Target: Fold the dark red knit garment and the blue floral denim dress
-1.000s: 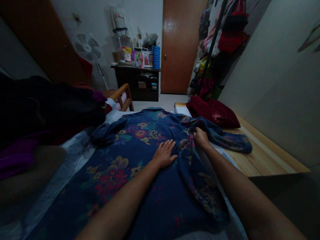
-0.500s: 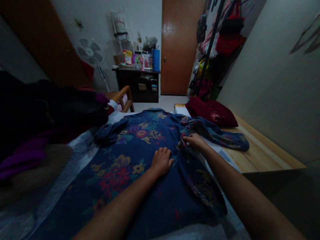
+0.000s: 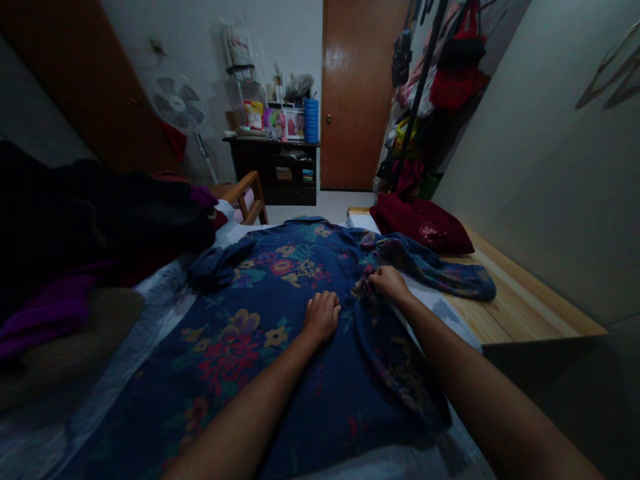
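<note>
A dark blue floral shirt [image 3: 285,293] lies spread out, its collar at the far end and its hem toward me. One sleeve is bunched at the left, and the other stretches to the right across the wooden edge. My left hand [image 3: 321,316] rests palm down on the middle of the shirt, its fingers lying on the cloth. At the shirt's right side, my right hand [image 3: 390,283] pinches a gathered fold of the fabric below the right sleeve. The fingertips of that hand are partly hidden by the cloth.
Dark and purple clothes [image 3: 125,213] are heaped on the left. A folded maroon garment [image 3: 423,223] sits on the wooden board [image 3: 505,300] at the right. Farther back stand a wooden chair [image 3: 255,193], a fan [image 3: 177,103] and a dark cabinet [image 3: 273,173].
My right hand has closed further round the fold and bunched more cloth between its fingers. My left hand stays on the shirt, with its thumb drawn closer to the fingers.
</note>
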`<state>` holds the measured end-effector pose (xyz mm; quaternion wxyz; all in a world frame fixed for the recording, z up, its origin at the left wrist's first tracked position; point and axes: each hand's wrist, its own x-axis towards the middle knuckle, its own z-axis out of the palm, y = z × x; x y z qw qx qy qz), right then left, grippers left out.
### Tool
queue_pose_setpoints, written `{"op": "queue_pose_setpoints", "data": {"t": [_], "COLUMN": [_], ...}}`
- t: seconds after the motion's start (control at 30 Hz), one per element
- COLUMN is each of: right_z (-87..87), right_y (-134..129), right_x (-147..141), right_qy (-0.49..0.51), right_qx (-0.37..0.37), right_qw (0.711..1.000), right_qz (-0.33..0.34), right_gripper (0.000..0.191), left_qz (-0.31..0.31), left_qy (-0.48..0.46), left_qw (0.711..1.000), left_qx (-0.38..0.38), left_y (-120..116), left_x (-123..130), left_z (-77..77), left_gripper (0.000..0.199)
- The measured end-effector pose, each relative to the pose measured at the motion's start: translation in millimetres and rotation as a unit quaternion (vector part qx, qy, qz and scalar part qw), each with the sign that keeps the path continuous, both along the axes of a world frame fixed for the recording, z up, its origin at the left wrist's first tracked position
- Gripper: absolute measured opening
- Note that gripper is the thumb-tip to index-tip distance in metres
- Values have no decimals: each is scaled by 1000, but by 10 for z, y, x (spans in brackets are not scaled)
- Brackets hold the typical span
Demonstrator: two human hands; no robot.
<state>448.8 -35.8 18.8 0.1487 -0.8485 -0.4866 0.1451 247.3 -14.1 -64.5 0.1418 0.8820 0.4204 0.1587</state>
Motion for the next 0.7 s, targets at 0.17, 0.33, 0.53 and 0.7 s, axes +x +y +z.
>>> {"op": "queue_pose_setpoints", "data": {"t": [0.17,0.33,0.53,0.7], "right_z": [63,-41,-132,-68], "right_y": [-92,-254,-333,-171], "right_x": [98,189,264,313], "right_qy": [-27,-55,-107,-64], "right_qx": [29,61,-25,-66], "right_qw": [999,995,994,996], "right_qz": [-33,-53,-18,-3], "right_gripper": [19,24,28,27], "left_qz": [17,24,54,-7], "left_qy": [-36,-77,-36,-9], "left_qw": [999,997,998,1000], "left_qx": [-16,-21,-17,-29], "left_y": [25,66,48,-158], "left_x": [-15,-36,-38,-60], "left_z": [-2,-37,-18,33], "left_gripper": [6,10,7,27]}}
